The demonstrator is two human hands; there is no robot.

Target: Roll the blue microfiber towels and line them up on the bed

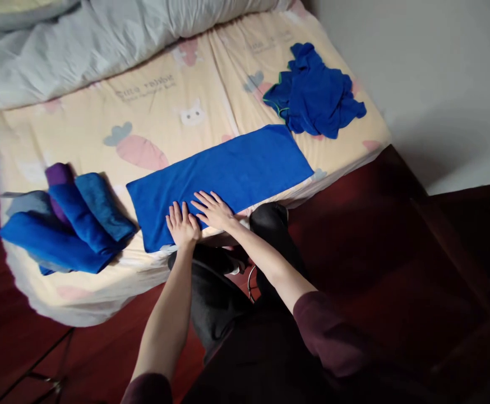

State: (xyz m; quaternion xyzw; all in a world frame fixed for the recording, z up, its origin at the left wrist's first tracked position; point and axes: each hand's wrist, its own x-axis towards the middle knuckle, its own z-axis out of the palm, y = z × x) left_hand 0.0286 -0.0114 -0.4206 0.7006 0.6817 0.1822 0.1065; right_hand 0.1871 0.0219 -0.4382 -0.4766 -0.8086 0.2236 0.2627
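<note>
A blue towel [236,168] lies flat as a long strip near the bed's front edge, its near side along that edge. My left hand [183,224] rests palm down on the towel's left half, fingers stretched out. Just to its right, my right hand [213,211] is also laid flat on the cloth with its fingers spread. The two hands are close beside each other, and neither grips the fabric. Left of the strip sits a pile of rolled or folded cloths [81,216] in blue, teal, purple and grey.
A crumpled blue cloth [312,92] with green edging lies at the bed's right. The bed's printed sheet [194,84] shows carrots and a rabbit. A grey quilt [81,50] is bunched along the far side. A thin black stand [51,381] is on the floor at lower left.
</note>
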